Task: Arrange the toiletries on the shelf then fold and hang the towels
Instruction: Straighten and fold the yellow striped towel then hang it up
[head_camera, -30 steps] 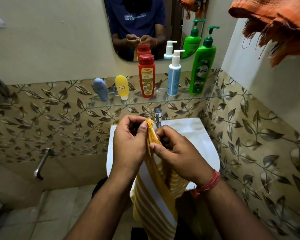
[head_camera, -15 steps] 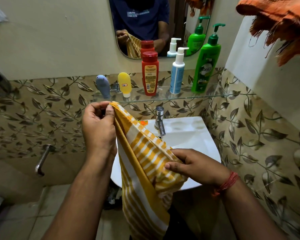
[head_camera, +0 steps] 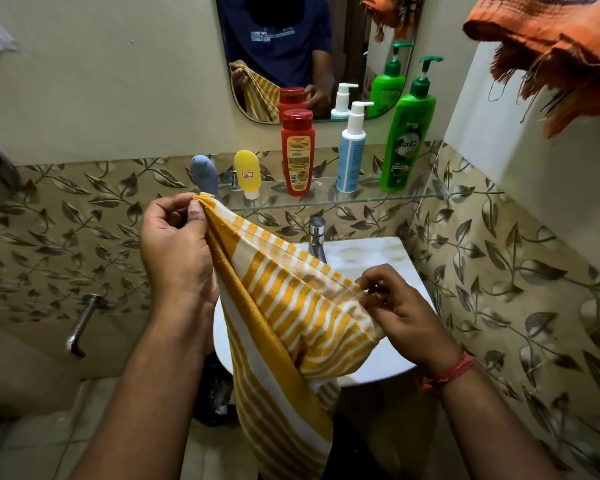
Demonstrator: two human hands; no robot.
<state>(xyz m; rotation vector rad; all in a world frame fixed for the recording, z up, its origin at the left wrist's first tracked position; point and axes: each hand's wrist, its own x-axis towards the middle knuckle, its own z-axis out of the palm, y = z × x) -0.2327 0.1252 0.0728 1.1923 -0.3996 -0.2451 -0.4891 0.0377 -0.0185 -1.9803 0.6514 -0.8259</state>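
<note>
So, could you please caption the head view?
Both hands stretch a striped towel over the sink, bottles shelved behind.

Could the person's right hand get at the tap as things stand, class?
Probably not at once. The right hand is pinching an edge of the striped towel, which is stretched across in front of the tap. It would likely have to let go or move the towel aside first.

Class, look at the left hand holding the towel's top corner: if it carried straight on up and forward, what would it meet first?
Probably the grey-blue tube at the glass shelf's left end, just beyond the left hand pinching the striped towel; depth is uncertain.
</note>
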